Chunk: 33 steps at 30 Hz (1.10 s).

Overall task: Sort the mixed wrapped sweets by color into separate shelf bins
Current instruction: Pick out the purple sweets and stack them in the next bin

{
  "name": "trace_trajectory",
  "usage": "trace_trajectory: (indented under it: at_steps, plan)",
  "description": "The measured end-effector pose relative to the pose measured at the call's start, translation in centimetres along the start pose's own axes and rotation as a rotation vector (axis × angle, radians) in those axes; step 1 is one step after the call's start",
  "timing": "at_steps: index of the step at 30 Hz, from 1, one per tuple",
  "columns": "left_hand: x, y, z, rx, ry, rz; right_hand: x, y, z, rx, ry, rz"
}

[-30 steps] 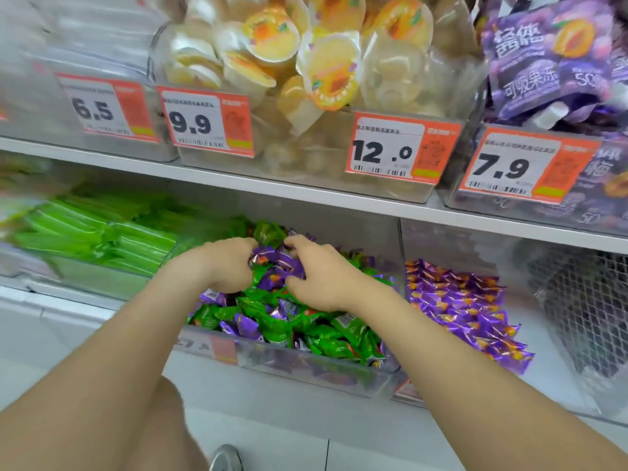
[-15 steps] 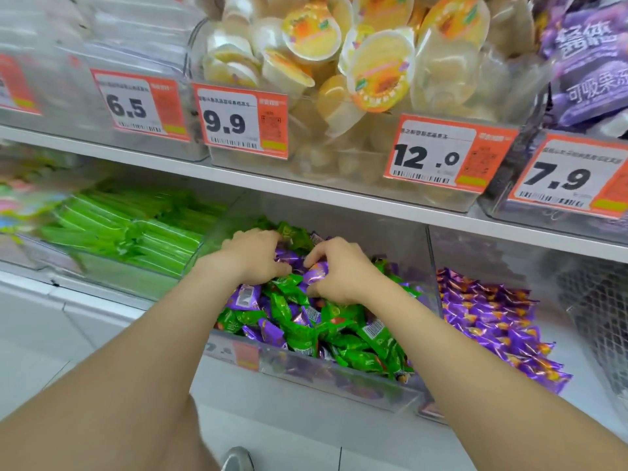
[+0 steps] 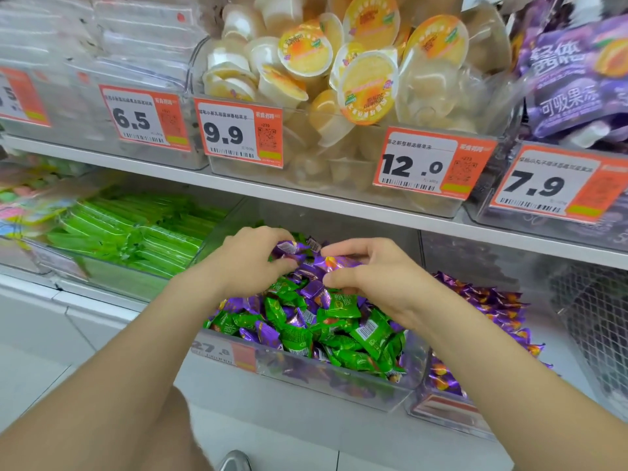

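As we lifted from the mixed bin (image 3: 306,375), our left hand (image 3: 248,263) and right hand (image 3: 377,283) each pinched purple sweets (image 3: 339,261) — purple bin (image 3: 441,406) next, probably

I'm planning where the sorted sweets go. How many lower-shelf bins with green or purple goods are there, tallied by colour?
Green only: 1, the stick-pack bin
Green and purple together: 1, the mixed bin
Purple only: 1, the purple bin
Total: 3
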<state>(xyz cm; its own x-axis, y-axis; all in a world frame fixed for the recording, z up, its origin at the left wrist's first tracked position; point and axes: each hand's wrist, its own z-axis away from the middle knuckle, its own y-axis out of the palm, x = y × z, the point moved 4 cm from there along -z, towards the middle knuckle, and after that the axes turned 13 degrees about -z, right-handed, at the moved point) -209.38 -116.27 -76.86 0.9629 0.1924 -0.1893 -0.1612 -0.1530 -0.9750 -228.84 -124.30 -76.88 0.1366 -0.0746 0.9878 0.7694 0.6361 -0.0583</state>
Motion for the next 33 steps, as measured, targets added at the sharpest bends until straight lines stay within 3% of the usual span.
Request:
trace_trajectory:
  at_steps: [5,9,15,20,26,33]
  plan:
    - [-4.0,-1.8,3.0,-0.102,0.087,0.218,0.9,-1.1,3.2,-0.008,0.014,-0.128]
    - [-6.9,-1.8,3.6,-0.135,0.072,0.328,0.1,-3.4,4.6,-0.084,-0.04,0.04]
    - [-11.6,-0.8,3.7,-0.247,0.069,0.438,0.8,-7.5,8.1,-0.158,-0.165,-0.153]
    - [-15.3,-0.3,4.0,-0.296,0.169,0.377,0.6,-11.8,10.4,-0.216,-0.151,-0.173]
    - [-19.6,1.2,4.2,-0.298,0.371,0.215,-0.7,-17.8,12.2,-0.285,0.004,-0.14]
    - [-23.9,3.6,4.3,-0.228,0.57,0.075,-3.4,-23.4,13.4,-0.347,0.073,0.171]
